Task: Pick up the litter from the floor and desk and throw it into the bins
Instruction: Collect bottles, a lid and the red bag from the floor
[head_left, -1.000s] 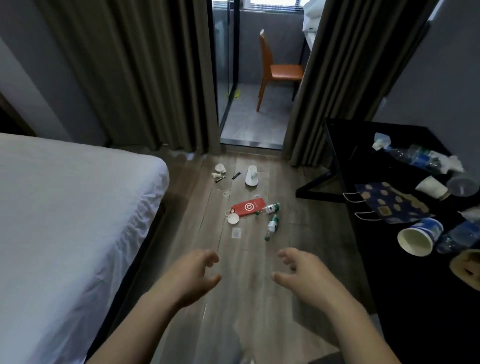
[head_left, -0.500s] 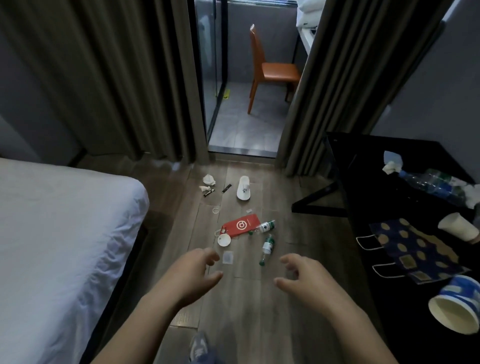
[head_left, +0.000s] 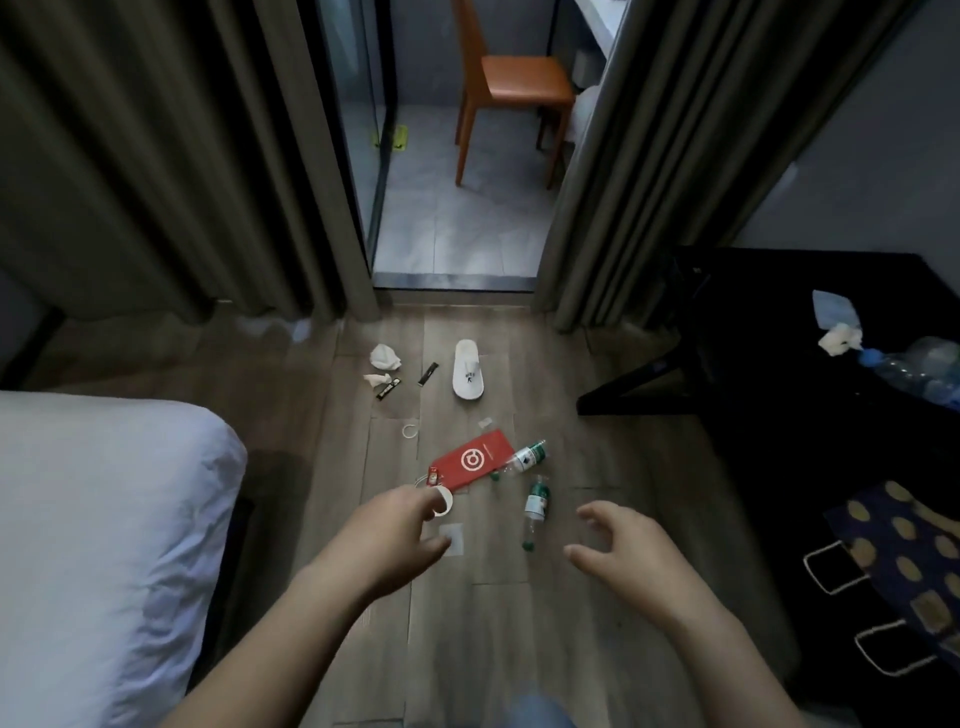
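Observation:
Litter lies on the wooden floor ahead: a red paper bag (head_left: 475, 464), two small green-capped bottles (head_left: 525, 458) (head_left: 535, 508), a white lid (head_left: 444, 502), a clear square wrapper (head_left: 451, 538), crumpled tissues (head_left: 385, 357), black sachets (head_left: 389, 387) and a white slipper (head_left: 468, 369). My left hand (head_left: 387, 540) hovers open over the lid and wrapper, holding nothing. My right hand (head_left: 626, 550) hovers open just right of the nearer bottle. On the black desk (head_left: 779, 322) lie tissues (head_left: 837, 338) and a plastic bottle (head_left: 919, 366).
A white bed (head_left: 98, 545) fills the left side. Curtains (head_left: 171, 156) frame a glass doorway to a tiled balcony with an orange chair (head_left: 511, 88). A blue patterned bag (head_left: 904, 566) lies on the desk's near end. No bin is in view.
I have stepped forward and tilted down; the floor litter is closer. Both hands have reached ahead over it, the left now above the lid and wrapper. The paper cups have left the view.

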